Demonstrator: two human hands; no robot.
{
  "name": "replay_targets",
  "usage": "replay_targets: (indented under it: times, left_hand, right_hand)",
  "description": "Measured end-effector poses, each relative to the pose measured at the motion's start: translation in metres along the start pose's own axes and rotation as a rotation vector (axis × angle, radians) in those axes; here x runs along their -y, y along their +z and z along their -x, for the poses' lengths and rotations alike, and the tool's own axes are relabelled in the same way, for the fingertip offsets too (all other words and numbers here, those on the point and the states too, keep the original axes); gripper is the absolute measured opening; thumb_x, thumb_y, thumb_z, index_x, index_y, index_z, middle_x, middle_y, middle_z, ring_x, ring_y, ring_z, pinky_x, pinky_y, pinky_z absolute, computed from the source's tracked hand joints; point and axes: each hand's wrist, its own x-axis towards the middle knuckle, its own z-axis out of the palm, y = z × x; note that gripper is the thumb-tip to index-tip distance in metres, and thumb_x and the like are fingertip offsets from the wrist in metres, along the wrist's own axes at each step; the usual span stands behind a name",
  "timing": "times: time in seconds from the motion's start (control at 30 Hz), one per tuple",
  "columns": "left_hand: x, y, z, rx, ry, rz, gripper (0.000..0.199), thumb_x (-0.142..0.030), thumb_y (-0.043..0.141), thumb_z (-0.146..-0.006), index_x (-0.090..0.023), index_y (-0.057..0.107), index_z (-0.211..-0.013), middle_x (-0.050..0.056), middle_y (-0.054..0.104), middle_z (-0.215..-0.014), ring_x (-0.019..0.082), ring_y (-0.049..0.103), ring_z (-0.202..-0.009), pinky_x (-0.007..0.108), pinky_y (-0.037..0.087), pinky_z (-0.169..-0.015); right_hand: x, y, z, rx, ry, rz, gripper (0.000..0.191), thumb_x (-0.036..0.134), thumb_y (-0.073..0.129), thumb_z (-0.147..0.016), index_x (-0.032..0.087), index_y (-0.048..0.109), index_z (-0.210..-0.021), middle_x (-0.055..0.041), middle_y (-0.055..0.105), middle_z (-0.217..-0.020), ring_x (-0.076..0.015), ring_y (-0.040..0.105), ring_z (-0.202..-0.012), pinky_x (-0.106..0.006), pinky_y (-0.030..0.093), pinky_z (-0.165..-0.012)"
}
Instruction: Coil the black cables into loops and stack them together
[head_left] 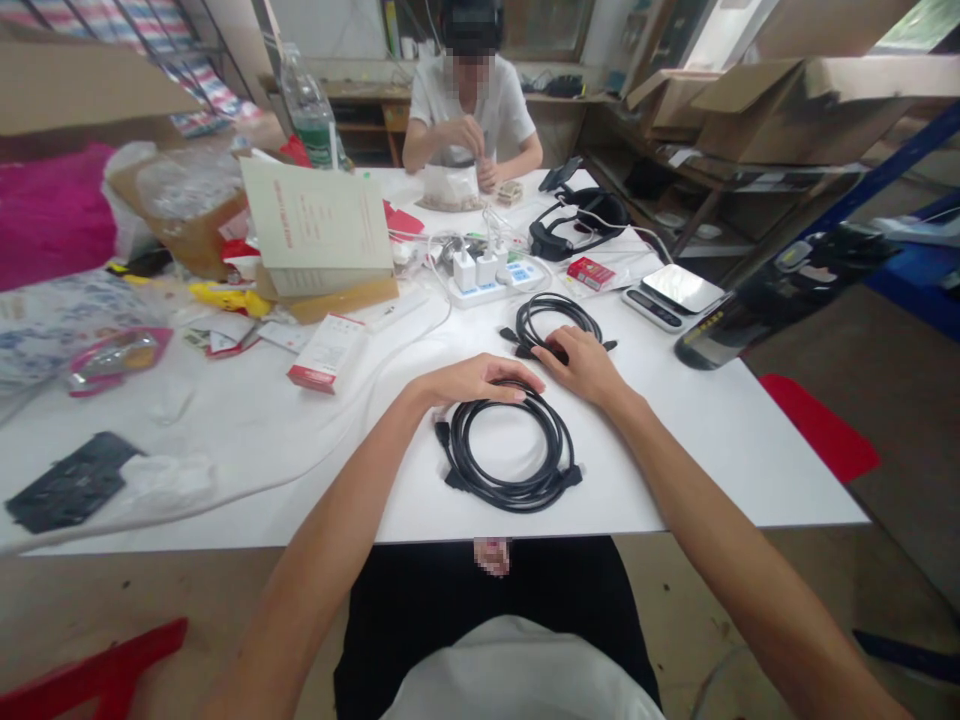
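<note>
1. White shirt (517, 675) and black trousers (397, 600) are showing nearest the camera, below the edge of a white table (765, 480).
2. Front coil of black cable (517, 493) is lying flat near that edge, its dark plug ends poking out at both sides.
3. Left hand (484, 380) is resting over the far rim of this coil, fingers extended and relaxed, not clenched.
4. Rear coil of black cable (559, 300) is lying just beyond, on the right side. Right hand (581, 362) is reaching across its near rim, fingers bent; fingertips are partly hiding, so I cannot tell whether they are grasping.
5. Red-and-white carton (328, 353) is lying left of the coils; a black plastic part (71, 483) is sitting farther left.
6. White power strip (480, 293) is carrying plugged-in chargers behind the coils. Small red box (591, 272) is lying near it, below a black headset (551, 240).
7. Digital scale (684, 290) is standing to the right, with a dark bottle (780, 295) leaning beside it.
8. Across the table, a co-worker (480, 110) in white is holding both hands together behind a clear bag (450, 188).
</note>
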Motion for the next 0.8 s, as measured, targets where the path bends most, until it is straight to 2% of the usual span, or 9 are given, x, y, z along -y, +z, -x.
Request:
replay_targets:
  times: [0.07,0.17,0.27,0.4,0.5,0.67,0.8]
  left_hand:
    - [0.003,0.000,-0.001,-0.088,-0.011,0.067,0.040,-0.043,0.084,-0.093,-0.019,0.081,-0.125,0.014,0.077,-0.133,0.027,0.070,-0.126,0.042,0.048,-0.116]
    - [0.012,-0.003,-0.003,-0.312,0.009,0.257,0.036,-0.041,0.086,-0.091,-0.017,0.083,-0.118,0.014,0.079,-0.124,0.024,0.073,-0.118,0.040,0.049,-0.114]
    - [0.019,-0.012,-0.007,-0.520,0.062,0.455,0.035,-0.037,0.090,-0.087,-0.015,0.083,-0.112,0.012,0.080,-0.108,0.021,0.074,-0.104,0.037,0.054,-0.104]
    - [0.018,-0.023,-0.008,-0.721,0.086,0.607,0.028,-0.032,0.088,-0.086,-0.016,0.081,-0.108,0.007,0.078,-0.099,0.015,0.072,-0.090,0.029,0.055,-0.090]
    - [0.016,-0.028,-0.006,-0.806,0.093,0.676,0.022,-0.029,0.084,-0.088,-0.016,0.081,-0.105,0.004,0.076,-0.094,0.013,0.071,-0.085,0.026,0.054,-0.084]
    - [0.018,-0.031,-0.004,-0.862,0.092,0.753,0.016,-0.026,0.078,-0.091,-0.017,0.080,-0.104,0.003,0.075,-0.090,0.012,0.070,-0.080,0.025,0.054,-0.082]
    - [0.020,-0.034,-0.004,-0.873,0.101,0.792,0.013,-0.025,0.073,-0.095,-0.016,0.079,-0.103,0.003,0.075,-0.088,0.011,0.069,-0.077,0.026,0.054,-0.080]
  right_hand:
    - [0.001,0.000,0.002,0.012,-0.018,0.001,0.044,0.056,0.042,-0.111,0.020,0.064,-0.099,-0.0124,0.070,-0.101,-0.0252,0.060,-0.093,-0.039,0.041,-0.086]
    - [0.002,-0.002,0.000,0.034,-0.036,0.025,0.044,0.052,0.037,-0.113,0.020,0.062,-0.097,-0.0122,0.069,-0.101,-0.0245,0.060,-0.093,-0.038,0.039,-0.084]
    - [0.002,-0.003,-0.002,0.041,-0.023,0.061,0.043,0.049,0.032,-0.115,0.019,0.059,-0.097,-0.0129,0.068,-0.102,-0.0245,0.059,-0.092,-0.037,0.037,-0.082]
    - [0.004,-0.003,-0.002,0.040,0.043,0.090,0.042,0.049,0.029,-0.115,0.020,0.054,-0.099,-0.0137,0.068,-0.102,-0.0259,0.059,-0.091,-0.038,0.035,-0.082]
    - [0.004,-0.003,-0.001,0.018,0.113,0.077,0.043,0.050,0.024,-0.115,0.020,0.051,-0.099,-0.0144,0.068,-0.098,-0.0268,0.059,-0.088,-0.039,0.034,-0.080]
    - [0.002,-0.005,0.000,-0.025,0.211,0.000,0.049,0.057,0.017,-0.114,0.021,0.049,-0.103,-0.0148,0.068,-0.092,-0.0277,0.059,-0.079,-0.038,0.030,-0.071]
    - [-0.001,-0.006,0.002,-0.159,0.277,-0.119,0.053,0.065,0.017,-0.111,0.023,0.048,-0.103,-0.0142,0.070,-0.090,-0.0270,0.061,-0.077,-0.038,0.035,-0.070]
